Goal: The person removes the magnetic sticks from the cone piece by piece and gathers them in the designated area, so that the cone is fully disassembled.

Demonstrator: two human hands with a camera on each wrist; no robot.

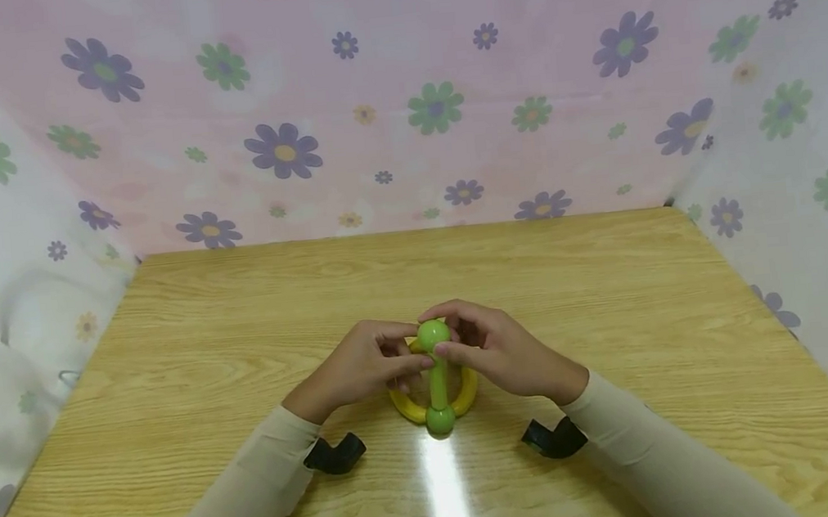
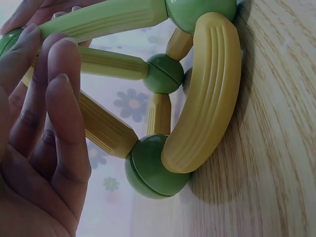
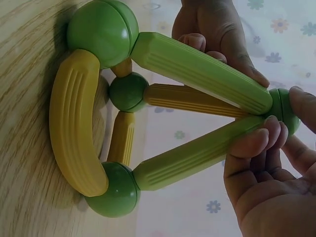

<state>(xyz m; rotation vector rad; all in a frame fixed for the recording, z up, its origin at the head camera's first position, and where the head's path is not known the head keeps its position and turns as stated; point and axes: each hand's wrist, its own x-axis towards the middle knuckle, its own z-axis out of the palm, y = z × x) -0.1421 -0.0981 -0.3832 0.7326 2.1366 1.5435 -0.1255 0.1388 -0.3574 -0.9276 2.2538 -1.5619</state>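
A toy frame of rods and balls stands on the table, with yellow curved rods [image 2: 215,94] ringing its base between green balls [image 3: 118,29]. Straight rods, such as a light green one [image 1: 437,381] and a yellow one [image 2: 108,129], slope up to the green top ball [image 1: 433,333]. My left hand [image 1: 357,366] pinches the upper end of a green rod just below that ball. The right hand [image 1: 503,349] holds the top ball between thumb and fingers. In the right wrist view its curled fingers [image 3: 256,143] also lie against a green rod.
The wooden table [image 1: 241,306] reaches back to a pink flowered cloth [image 1: 325,86], with pale flowered cloth at both sides. A black bent piece [image 1: 337,456] shows by the left cuff, and a second black piece [image 1: 554,440] by the right cuff.
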